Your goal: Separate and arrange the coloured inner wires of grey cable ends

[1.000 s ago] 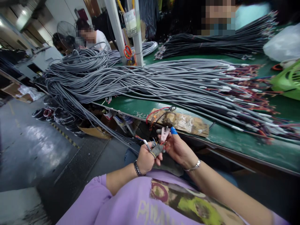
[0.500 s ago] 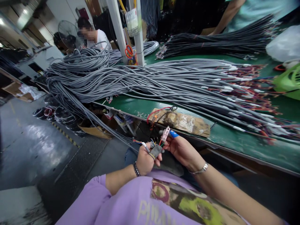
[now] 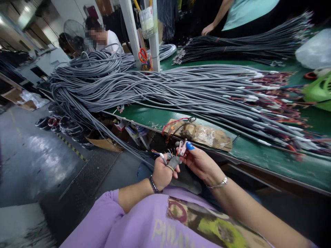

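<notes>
Our left grip (image 3: pixel 163 173) clasps grey cable (image 3: pixel 164 160), likely steadying coloured wires (image 3: pixel 177 152); our right grip (image 3: pixel 200 164) pinches a pink tool (image 3: pixel 182 148).

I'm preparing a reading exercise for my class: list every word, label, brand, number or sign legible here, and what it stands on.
No text can be read with certainty.
Purple shirt: large pale lettering, distorted and cut off; unreadable.
Container on the white post: markings too blurred.
Packet below the orange-handled scissors: print too small.
Pink piece in the right hand: any marking too small.
</notes>
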A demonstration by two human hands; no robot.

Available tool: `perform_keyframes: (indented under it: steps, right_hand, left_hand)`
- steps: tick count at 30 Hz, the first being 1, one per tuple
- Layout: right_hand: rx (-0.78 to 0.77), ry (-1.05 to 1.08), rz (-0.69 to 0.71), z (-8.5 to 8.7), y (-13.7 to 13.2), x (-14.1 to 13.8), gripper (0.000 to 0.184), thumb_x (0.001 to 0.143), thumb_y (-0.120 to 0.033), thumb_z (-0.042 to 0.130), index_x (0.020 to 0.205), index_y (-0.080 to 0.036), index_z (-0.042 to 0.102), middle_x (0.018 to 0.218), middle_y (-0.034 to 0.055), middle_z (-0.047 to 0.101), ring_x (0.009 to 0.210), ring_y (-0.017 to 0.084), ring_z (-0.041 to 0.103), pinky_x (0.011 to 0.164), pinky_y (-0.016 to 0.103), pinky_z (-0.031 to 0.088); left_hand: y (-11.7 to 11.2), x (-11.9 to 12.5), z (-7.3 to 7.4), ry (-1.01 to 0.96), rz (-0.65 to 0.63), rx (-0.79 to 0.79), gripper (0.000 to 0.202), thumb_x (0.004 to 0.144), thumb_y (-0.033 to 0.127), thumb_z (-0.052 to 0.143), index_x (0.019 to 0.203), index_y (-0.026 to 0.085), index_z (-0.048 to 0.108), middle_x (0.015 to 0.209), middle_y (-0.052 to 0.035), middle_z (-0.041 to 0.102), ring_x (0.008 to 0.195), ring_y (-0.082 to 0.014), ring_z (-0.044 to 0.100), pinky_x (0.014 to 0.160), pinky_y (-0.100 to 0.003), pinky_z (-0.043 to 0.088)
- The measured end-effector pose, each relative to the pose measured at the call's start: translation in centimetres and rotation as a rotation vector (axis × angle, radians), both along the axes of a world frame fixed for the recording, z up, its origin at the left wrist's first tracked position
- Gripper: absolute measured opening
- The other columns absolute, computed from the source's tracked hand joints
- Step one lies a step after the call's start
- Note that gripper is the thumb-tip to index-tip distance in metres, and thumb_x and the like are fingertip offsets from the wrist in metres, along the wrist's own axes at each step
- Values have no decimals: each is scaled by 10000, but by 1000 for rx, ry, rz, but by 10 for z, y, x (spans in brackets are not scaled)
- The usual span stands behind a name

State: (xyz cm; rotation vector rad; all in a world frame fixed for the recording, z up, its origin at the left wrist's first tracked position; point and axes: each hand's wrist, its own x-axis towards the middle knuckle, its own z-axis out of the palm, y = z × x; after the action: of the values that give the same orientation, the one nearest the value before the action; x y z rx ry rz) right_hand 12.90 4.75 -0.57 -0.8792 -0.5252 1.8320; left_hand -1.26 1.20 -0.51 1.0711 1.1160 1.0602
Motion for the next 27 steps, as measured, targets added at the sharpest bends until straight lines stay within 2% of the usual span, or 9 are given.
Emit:
perform_keyframes:
  steps: [3,7,10,15,22,27]
  right_hand:
    - [4,-15,-15,-1,0,-1,352,651,-495,803,821,-195,734,743,23,693,645,137,575,612,263,470]
    - [30,-3,5,-2,-1,-3,357,686,-531,764,734,-183,704,673,20,650,612,134,550,587,263,463]
    - [13,21,32,-2,-4,-3,366,728,-548,722,740,-183,692,647,15,630,603,130,555,583,258,472]
    - [-49,33,57,1,-6,0,369,699,-557,743,769,-198,699,681,17,649,618,125,582,604,248,511]
    - [33,-37,79,8,-4,2,282,715,-444,765,779,-191,658,686,2,625,624,118,571,595,236,486]
    - [7,-104,157,9,-8,5,440,681,-594,728,782,-171,663,685,11,623,602,116,555,581,248,460]
  left_hand:
    - [-1,1,3,26,-22,-13,399,798,526,616,680,150,553,525,33,560,347,-52,467,348,-168,317]
    - [-3,0,7,31,-24,-24,409,787,530,623,660,149,545,522,30,555,344,-49,464,346,-166,313]
    - [-5,-4,5,20,-24,-25,421,776,542,632,658,148,545,518,30,554,338,-48,457,342,-167,310]
    - [-9,-8,0,-8,-8,-6,440,781,565,622,660,148,545,524,26,562,337,-49,461,340,-167,309]
    - [-8,-5,3,-20,-8,13,434,783,560,623,663,150,547,516,26,559,337,-52,463,337,-168,309]
    - [-5,-3,8,24,-27,-13,438,767,570,626,657,153,550,519,25,557,340,-54,458,341,-176,306]
